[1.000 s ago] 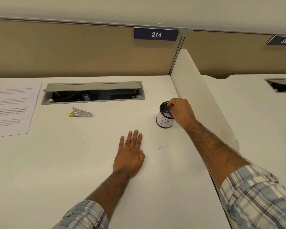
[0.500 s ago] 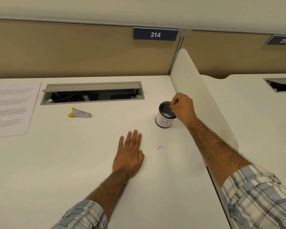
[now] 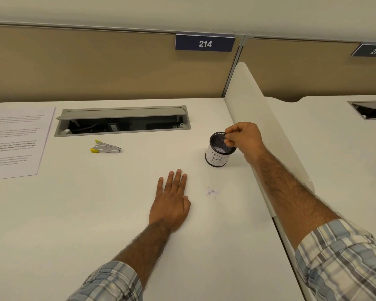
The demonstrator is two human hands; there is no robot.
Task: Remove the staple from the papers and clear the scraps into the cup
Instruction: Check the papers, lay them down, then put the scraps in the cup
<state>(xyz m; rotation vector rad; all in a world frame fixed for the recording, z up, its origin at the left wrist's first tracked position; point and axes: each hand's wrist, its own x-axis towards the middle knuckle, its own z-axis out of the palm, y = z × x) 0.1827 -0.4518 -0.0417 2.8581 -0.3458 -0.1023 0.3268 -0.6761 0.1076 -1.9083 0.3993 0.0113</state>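
Note:
A black mesh cup [image 3: 216, 159] with a white label marked "B" stands at the right of the white desk [image 3: 74, 213]. My right hand [image 3: 244, 137] hovers over its mouth, fingertips curled and pinched together; nothing shows between them. Pale bits lie inside the cup. A small patch of purple paper scraps [image 3: 213, 191] lies on the desk in front of the cup. My left hand [image 3: 172, 203] rests flat on the desk, left of the scraps. The printed papers [image 3: 15, 140] lie at the far left. A yellow-handled metal staple remover [image 3: 105, 147] sits between the papers and the cup.
An open grey cable tray [image 3: 122, 121] is recessed in the desk behind the staple remover. A white divider panel [image 3: 254, 105] rises right behind the cup and runs along the desk's right edge. Tan partition walls close off the back.
My right hand has lifted from inside the cup's mouth to just above its rim, fingers still pinched. My left hand has stayed flat in place.

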